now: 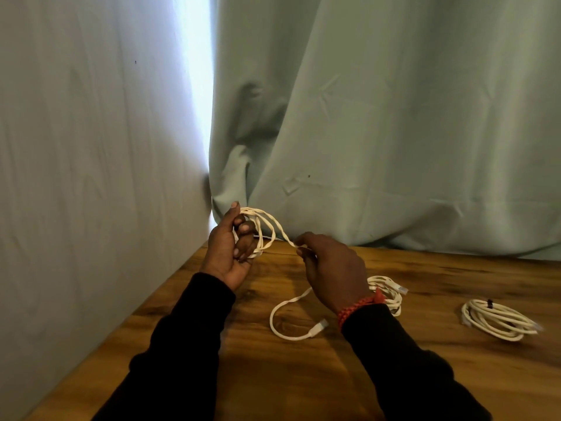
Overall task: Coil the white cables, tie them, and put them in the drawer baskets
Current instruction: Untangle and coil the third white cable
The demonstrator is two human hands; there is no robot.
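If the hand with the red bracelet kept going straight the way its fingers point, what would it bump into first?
Most likely the coil of white cable held in the left hand. The right hand pinches that cable's loose strand, fingers aimed left and slightly up toward the loops. Depth is hard to judge, so it might pass just in front.

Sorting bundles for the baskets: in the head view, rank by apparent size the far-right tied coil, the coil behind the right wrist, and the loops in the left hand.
1. far-right tied coil, clearly largest.
2-3. Unsure: coil behind the right wrist is partly hidden; loops in the left hand look similar.
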